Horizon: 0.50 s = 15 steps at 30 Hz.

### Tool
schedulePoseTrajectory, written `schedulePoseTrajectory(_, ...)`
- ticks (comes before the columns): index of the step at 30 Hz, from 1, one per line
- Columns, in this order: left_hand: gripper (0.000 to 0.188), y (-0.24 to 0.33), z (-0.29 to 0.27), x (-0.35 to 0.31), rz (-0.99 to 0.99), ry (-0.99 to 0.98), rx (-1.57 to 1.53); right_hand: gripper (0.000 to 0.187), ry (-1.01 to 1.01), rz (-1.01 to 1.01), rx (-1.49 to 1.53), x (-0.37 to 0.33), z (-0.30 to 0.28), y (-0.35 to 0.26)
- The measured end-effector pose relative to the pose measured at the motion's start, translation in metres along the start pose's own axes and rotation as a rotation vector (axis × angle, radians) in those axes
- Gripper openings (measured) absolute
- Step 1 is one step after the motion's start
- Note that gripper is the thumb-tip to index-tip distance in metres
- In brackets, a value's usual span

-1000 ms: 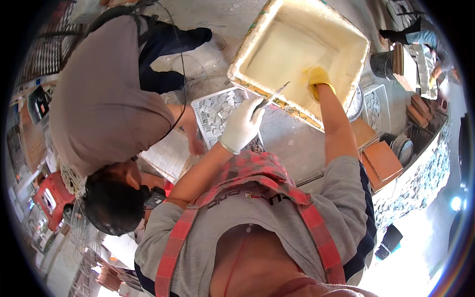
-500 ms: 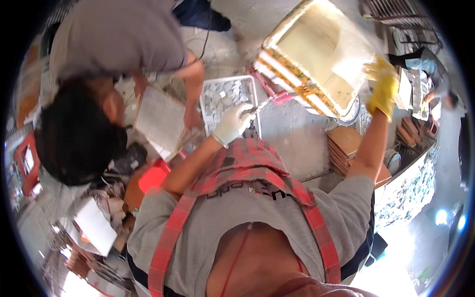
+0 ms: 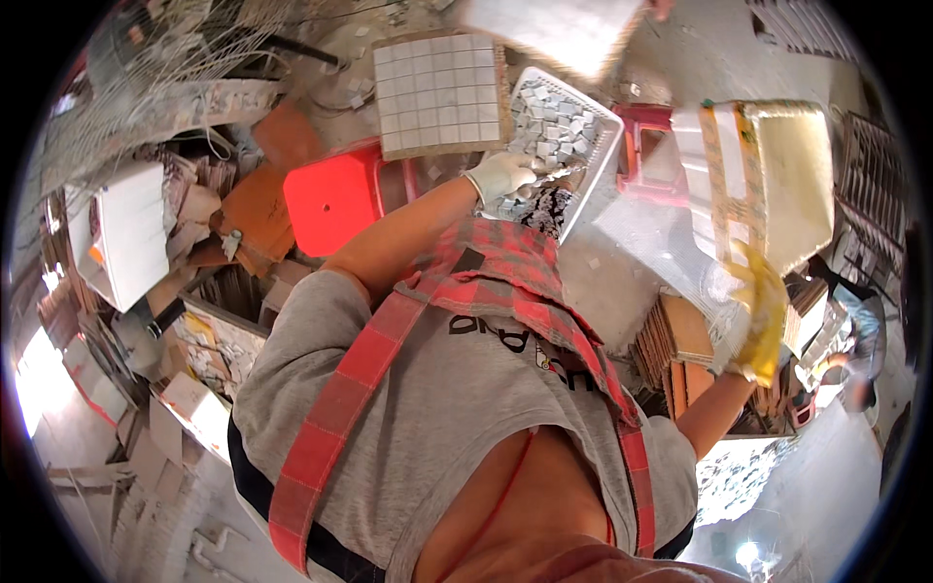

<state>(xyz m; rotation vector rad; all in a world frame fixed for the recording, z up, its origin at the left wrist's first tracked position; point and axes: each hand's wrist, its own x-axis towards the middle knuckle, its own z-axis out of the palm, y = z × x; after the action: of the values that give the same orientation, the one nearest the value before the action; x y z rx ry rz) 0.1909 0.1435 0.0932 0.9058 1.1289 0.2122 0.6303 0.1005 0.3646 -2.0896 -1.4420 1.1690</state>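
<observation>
From the wearer's head, the fisheye camera looks steeply down: the grey shirt [image 3: 418,413] is close in the near middle, the left hand [image 3: 502,178] and right hand [image 3: 763,321] farther off, the floor [image 3: 603,291] below.

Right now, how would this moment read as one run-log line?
left hand: white-gloved, grip on slim tool, at basket of grey tiles | right hand: yellow-gloved, open, near white box
</observation>
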Motion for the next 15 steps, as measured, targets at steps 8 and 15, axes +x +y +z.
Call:
schedulePoseTrajectory(8,0.04,-0.116,-0.125,-0.076,-0.095,0.147,-0.365,0.051,-0.398,-0.234,0.128,0.121,0.22,-0.078)
schedulePoseTrajectory(15,0.04,-0.189,-0.222,-0.097,-0.133,0.398,-0.589,0.048,-0.736,-0.019,0.547,0.241,0.392,-0.054)
